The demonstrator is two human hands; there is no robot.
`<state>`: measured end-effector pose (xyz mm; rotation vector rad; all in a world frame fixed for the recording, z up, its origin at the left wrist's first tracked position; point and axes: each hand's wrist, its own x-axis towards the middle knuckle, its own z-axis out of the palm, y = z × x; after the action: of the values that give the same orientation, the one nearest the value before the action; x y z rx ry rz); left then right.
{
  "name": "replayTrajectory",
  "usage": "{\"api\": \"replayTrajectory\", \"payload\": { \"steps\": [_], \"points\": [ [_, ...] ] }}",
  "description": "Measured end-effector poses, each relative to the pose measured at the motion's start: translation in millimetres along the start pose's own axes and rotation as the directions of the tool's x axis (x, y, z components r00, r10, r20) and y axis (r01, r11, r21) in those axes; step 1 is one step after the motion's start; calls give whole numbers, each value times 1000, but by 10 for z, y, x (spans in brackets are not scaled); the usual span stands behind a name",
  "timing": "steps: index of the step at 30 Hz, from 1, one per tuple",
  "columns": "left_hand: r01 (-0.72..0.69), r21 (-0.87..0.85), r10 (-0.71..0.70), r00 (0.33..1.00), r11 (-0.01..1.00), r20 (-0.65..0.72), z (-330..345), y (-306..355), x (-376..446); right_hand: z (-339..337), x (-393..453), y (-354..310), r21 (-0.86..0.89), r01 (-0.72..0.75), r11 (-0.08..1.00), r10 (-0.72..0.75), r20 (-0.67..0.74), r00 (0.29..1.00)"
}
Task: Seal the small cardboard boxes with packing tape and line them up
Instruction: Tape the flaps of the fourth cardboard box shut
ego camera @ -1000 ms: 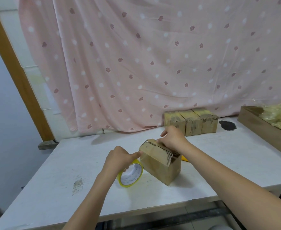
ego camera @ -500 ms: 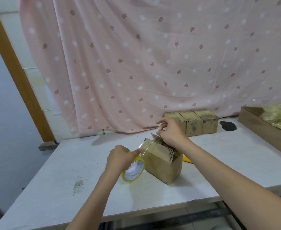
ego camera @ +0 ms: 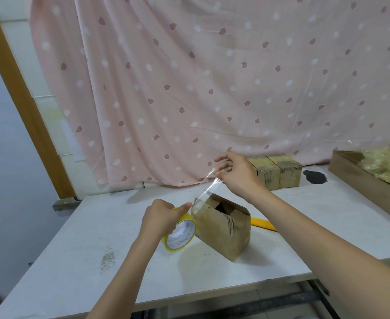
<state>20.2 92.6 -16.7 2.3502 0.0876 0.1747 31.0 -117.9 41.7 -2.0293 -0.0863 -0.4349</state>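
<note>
A small brown cardboard box (ego camera: pixel 224 229) stands in the middle of the white table (ego camera: pixel 304 215), its top flaps partly open with a dark gap showing. My left hand (ego camera: pixel 161 217) grips a yellow-cored roll of clear packing tape (ego camera: pixel 180 233) just left of the box, thumb pressing toward the box's top edge. My right hand (ego camera: pixel 233 173) pinches the free end of the clear tape strip (ego camera: pixel 206 189), raised above and behind the box. A row of sealed boxes (ego camera: pixel 279 173) stands at the back by the curtain, partly hidden by my right hand.
A yellow flat tool (ego camera: pixel 263 223) lies behind the box. A wooden tray (ego camera: pixel 369 189) with crumpled clear filling sits at the right edge. A dark stain (ego camera: pixel 315 176) marks the table near the row. A pink dotted curtain (ego camera: pixel 212 88) hangs behind.
My right hand lifted off the box top and pulled the tape end up and back, stretching a strip from the roll. The box flaps sprang open. My left hand stayed on the roll.
</note>
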Motion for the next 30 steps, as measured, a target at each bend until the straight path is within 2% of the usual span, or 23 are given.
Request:
{"api": "replayTrajectory", "payload": {
  "steps": [7,13,21,30],
  "points": [
    [16,10,-17,999,1000,48,-35,115,-64,-83,74,94,-52,-139,989,140,13,990],
    [41,13,-42,992,999,121,-16,159,-82,-139,124,194,-72,-276,958,282,88,955],
    [48,14,-50,990,999,135,24,156,-90,-137,151,273,-38,-320,947,322,103,941],
    [39,111,-53,991,993,126,101,115,-90,-27,139,303,-74,-341,937,348,112,931]
  ]
}}
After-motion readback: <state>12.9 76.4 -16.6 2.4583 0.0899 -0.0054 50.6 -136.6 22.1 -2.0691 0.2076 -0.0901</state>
